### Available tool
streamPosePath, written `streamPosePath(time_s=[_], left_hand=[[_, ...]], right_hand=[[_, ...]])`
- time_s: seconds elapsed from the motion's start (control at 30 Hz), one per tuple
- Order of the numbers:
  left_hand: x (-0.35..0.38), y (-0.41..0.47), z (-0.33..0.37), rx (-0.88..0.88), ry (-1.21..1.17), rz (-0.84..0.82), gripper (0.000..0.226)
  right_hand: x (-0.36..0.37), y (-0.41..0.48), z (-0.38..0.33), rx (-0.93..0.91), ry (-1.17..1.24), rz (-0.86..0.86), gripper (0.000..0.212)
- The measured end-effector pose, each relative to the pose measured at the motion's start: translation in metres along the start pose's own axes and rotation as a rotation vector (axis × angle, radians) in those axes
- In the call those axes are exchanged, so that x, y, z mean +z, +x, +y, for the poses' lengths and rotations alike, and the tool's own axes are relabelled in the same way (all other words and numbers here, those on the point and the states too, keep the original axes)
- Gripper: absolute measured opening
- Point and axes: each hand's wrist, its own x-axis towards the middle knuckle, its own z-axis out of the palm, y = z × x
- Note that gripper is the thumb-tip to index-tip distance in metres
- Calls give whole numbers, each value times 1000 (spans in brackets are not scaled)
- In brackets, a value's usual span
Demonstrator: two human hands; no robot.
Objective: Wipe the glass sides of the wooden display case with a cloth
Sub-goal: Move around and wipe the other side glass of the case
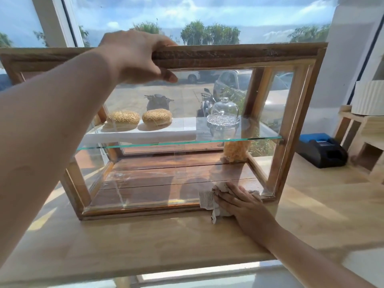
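Observation:
A wooden display case (pixel 228 54) with glass sides stands on a light wooden counter (pixel 145 242) in front of a window. My left hand (pixel 137 57) grips the top front rail of the case, thumb on the front glass (pixel 149 183). My right hand (pixel 239 201) presses a pale crumpled cloth (pixel 209 201) with a printed label against the lower right corner of the front glass. Inside, a glass shelf (pixel 178 143) crosses the middle of the case.
Two sesame buns (pixel 156 117) and a glass dome on a stand (pixel 223 117) are seen through the case. A black and blue device (pixel 321 149) sits on the counter at the right, beside a wooden rack (pixel 361 132) bearing a white ribbed container (pixel 368 96).

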Motion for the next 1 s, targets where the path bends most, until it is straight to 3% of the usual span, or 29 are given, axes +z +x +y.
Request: streamPosePath(time_s=[0.2, 0.33, 0.47, 0.57, 0.7, 0.8, 0.87, 0.93, 1.0], left_hand=[[3, -6, 10, 10, 8, 28, 67], [25, -26, 19, 41, 28, 145, 90], [65, -64, 39, 217, 38, 444, 73], [109, -99, 65, 253, -52, 535, 59], [174, -147, 94, 227, -171, 362, 48], [214, -175, 112, 229, -303, 129, 51], [232, -186, 125, 246, -358, -3, 56], [244, -192, 141, 258, -381, -93, 63], [252, -194, 156, 262, -392, -160, 68]], right_hand=[[-5, -9, -28, 260, 421, -168, 54], [-14, -8, -38, 334, 447, -213, 58], [-19, -10, -45, 326, 446, -153, 60], [-22, -13, -51, 291, 441, -136, 55], [-26, -19, -56, 343, 405, 85, 38], [-31, -37, -46, 552, 316, 273, 35], [-38, -49, -36, 720, 276, 260, 32], [-44, -55, -27, 856, 387, 131, 25], [-43, -55, -22, 873, 468, 38, 21]])
